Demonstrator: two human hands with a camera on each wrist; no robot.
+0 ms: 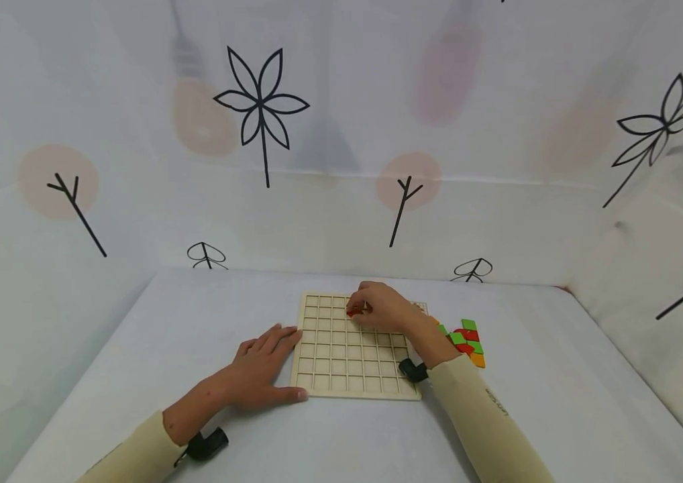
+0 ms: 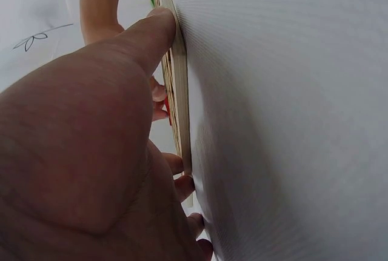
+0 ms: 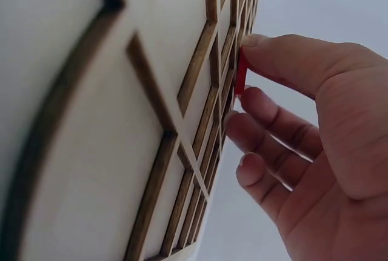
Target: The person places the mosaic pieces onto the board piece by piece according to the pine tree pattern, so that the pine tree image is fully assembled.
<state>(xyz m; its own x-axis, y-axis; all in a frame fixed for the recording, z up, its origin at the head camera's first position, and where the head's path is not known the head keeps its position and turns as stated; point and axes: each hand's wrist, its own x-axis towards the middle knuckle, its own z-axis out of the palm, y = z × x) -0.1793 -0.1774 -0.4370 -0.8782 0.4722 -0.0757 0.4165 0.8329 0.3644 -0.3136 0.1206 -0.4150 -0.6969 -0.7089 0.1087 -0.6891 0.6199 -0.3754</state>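
Note:
A light wooden grid board [image 1: 355, 395] lies flat on the table, its surface split into square cells by raised ridges. My left hand [image 1: 257, 376] rests at its left edge, fingers spread, with the thumb by the near left corner and fingertips touching the side. Over the far part of the board, my right hand [image 1: 385, 308] pinches a small red tile [image 3: 241, 74] between thumb and forefinger. In the right wrist view that tile stands close against the grid; whether it sits inside a cell I cannot tell. The right hand and forearm hide the board's far right part.
Right of the board lie several loose tiles: green [image 1: 468, 324], red [image 1: 466, 349] and orange [image 1: 478, 361], partly behind the right forearm. A white cloth [image 1: 559, 389] covers the table. Behind it hangs a white curtain [image 1: 329, 221] with plant drawings.

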